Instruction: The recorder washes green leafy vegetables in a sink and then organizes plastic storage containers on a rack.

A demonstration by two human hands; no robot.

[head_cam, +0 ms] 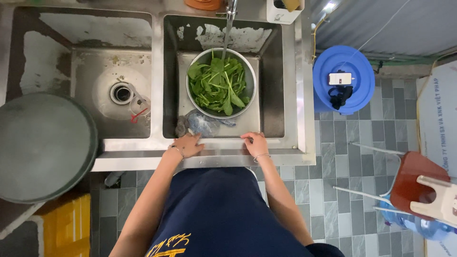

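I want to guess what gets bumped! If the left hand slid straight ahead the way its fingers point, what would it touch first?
Probably the crumpled clear plastic bag just beyond the left hand, in the right basin. The metal bowl of greens sits farther on. Depth is hard to judge from above.

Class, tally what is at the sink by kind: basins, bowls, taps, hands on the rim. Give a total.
Basins: 2, left and right
Bowl of greens: 1
Tap: 1
Hands on the rim: 2, left hand, right hand
Total: 6

Dull steel sink (285, 143), shiny metal bowl (251, 81).
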